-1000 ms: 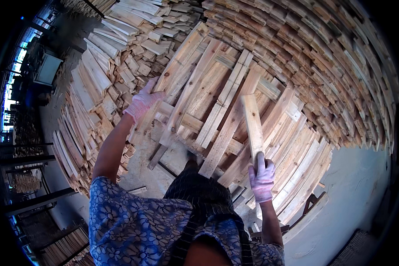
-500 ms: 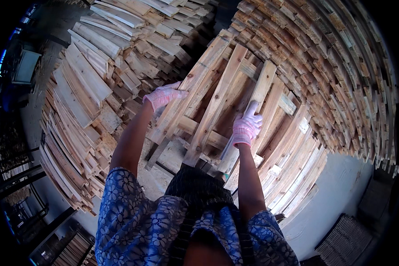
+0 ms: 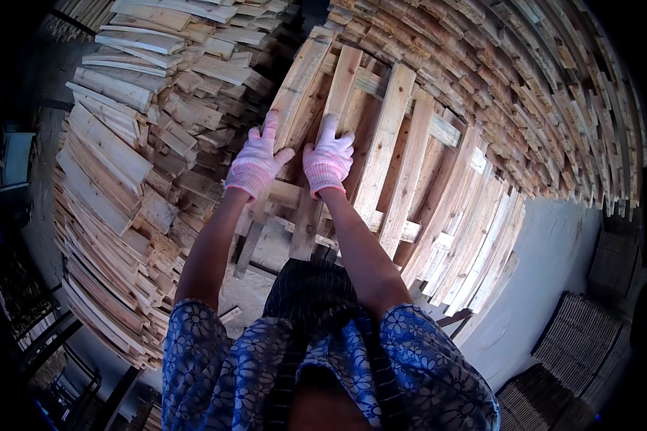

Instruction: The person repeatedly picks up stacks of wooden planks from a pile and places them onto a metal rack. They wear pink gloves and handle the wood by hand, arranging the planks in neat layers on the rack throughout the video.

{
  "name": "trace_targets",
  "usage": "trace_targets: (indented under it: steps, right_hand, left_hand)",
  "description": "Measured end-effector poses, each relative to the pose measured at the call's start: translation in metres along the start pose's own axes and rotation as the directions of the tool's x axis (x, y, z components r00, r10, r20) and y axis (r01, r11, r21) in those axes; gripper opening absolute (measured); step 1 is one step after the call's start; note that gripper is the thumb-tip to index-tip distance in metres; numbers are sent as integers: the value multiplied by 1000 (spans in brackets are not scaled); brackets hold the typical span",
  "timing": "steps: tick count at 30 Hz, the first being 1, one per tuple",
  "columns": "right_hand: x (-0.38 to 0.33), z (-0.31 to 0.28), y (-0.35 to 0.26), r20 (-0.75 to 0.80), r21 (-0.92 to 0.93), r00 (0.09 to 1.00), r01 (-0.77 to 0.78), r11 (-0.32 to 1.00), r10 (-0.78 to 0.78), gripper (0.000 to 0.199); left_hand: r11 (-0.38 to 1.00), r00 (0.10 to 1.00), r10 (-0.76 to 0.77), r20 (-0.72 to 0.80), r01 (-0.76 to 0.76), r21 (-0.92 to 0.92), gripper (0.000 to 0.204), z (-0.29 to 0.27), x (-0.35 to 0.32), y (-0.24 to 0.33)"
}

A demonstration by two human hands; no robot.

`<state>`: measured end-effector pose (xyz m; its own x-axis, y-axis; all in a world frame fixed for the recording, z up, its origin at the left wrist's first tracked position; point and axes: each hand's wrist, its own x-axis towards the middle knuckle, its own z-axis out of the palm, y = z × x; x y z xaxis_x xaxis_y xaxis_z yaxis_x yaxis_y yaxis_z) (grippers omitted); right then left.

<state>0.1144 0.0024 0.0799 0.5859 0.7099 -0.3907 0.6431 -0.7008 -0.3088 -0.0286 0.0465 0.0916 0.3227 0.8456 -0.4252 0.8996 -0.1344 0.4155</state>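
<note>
Wooden boards lie side by side with gaps over crosspieces [image 3: 370, 82] in front of me, like a slatted frame. My left hand [image 3: 257, 164], in a pink and white knit glove, grips the leftmost board [image 3: 303, 68] near its lower half, thumb on one side and index finger stretched along it. Close beside it, my right hand [image 3: 329, 159], gloved the same, is closed round the second board [image 3: 343, 79], thumb to the left. The board's underside and the fingertips below it are hidden. A third board [image 3: 388, 129] lies just right of my right hand.
Stacked planks [image 3: 108, 161] rise on the left, and a tall pile of boards [image 3: 482, 93] stands at the far right. More boards [image 3: 474, 237] continue the row rightward. Grey floor [image 3: 553, 244] shows at the right, with dark slatted stacks [image 3: 579, 341] on it.
My right hand has left the third board and moved left to the second one. My left hand has shifted slightly down on the leftmost board. The view has turned somewhat.
</note>
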Motion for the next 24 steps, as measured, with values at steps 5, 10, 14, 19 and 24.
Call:
trace_targets:
  steps: [5, 10, 14, 19, 24]
  right_hand:
    - [-29, -62, 8, 72, 213, 992, 85, 973, -103, 93]
    - [-52, -145, 134, -216, 225, 944, 298, 928, -251, 82]
    - [-30, -142, 249, -317, -103, 947, 19, 995, -51, 79]
    - [-6, -85, 301, -344, 14, 916, -215, 977, 206, 67]
    - [-5, -101, 328, -168, 220, 980, -72, 973, 110, 90]
  left_hand:
    - [991, 988, 78, -133, -91, -96, 93, 14, 10, -30]
    - [998, 931, 59, -361, -61, 7, 83, -3, -29, 2]
    - [922, 949, 110, -294, -208, -325, 82, 23, -91, 81]
    - [818, 975, 192, -112, -222, -530, 90, 125, -133, 200]
    - [986, 940, 132, -315, -93, 137, 91, 224, -101, 251]
